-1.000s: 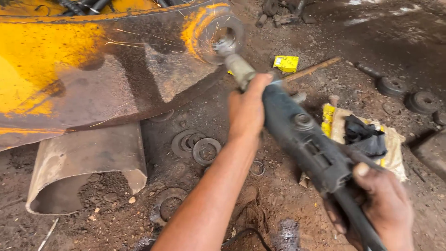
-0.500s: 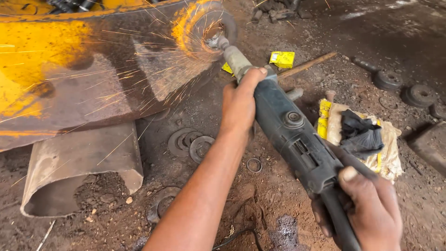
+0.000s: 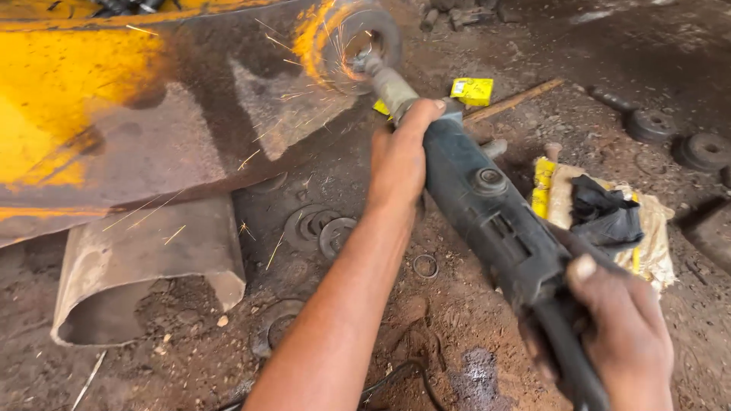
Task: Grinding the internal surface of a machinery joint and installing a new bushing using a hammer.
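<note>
An angle grinder [image 3: 487, 205], dark-bodied, is held in both hands over a dirt floor [image 3: 472, 320]. The left hand [image 3: 400, 164] is closed around the front of the tool near its neck; the right hand [image 3: 617, 335] is wrapped around the rear handle, thumb on top. The spinning disc [image 3: 358, 42] is pressed against the edge of a large yellow and rust-brown steel plate [image 3: 114, 114] at upper centre, and sparks are thrown down and to the left across the plate.

Below the plate a curved sheet-metal piece [image 3: 145, 266] lies on the floor. Flat metal rings [image 3: 320, 228] are scattered beside the left forearm, with a small ring [image 3: 425, 266] near the tool body. A yellow box [image 3: 472, 90] and a wooden stick [image 3: 514, 100] are seen beyond the tool. To the right, a black rag [image 3: 605, 213] rests on a pale sack [image 3: 655, 236]. Two dark round discs [image 3: 704, 151] lie at the far right. A cable [image 3: 403, 377] is partly hidden by the forearm.
</note>
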